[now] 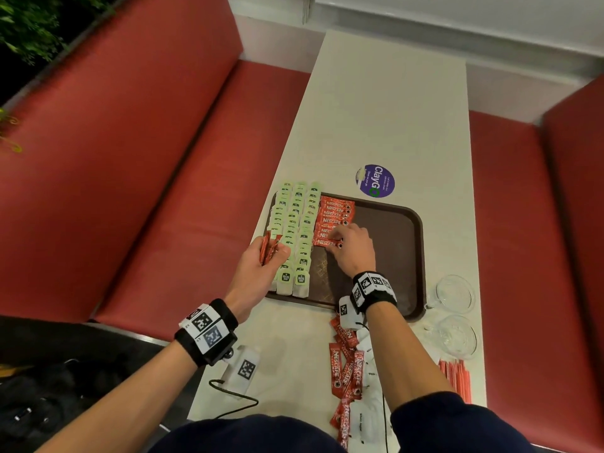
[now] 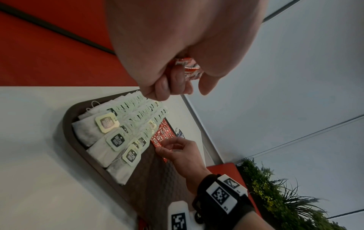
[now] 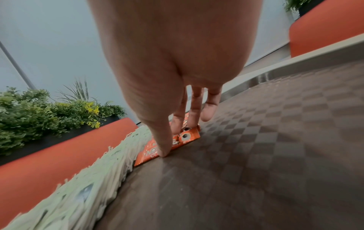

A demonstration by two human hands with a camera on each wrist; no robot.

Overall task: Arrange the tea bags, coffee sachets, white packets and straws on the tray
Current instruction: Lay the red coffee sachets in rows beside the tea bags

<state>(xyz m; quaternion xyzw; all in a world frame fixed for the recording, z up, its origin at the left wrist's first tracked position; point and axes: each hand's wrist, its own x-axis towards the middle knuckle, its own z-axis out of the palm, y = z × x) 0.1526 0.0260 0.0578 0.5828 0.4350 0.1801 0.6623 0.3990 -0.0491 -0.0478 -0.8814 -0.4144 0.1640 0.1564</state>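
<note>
A brown tray [image 1: 385, 243] lies on the white table. Green-tagged tea bags [image 1: 295, 230] fill three columns on its left part. Beside them runs a column of red coffee sachets [image 1: 333, 212]. My right hand [image 1: 343, 238] pinches the nearest sachet [image 3: 149, 153] of that column, thumb at its near edge and fingers on top. My left hand [image 1: 261, 259] hovers over the tray's left edge and grips a small bunch of red sachets [image 2: 190, 70]. Loose sachets and white packets [image 1: 346, 371] lie piled on the table in front of the tray. Red straws [image 1: 456, 380] lie at the right.
Two clear glass cups [image 1: 456, 294] stand right of the tray. A purple round sticker [image 1: 375, 180] is on the table beyond it. Red bench seats [image 1: 147, 158] flank the table. The tray's right half is bare.
</note>
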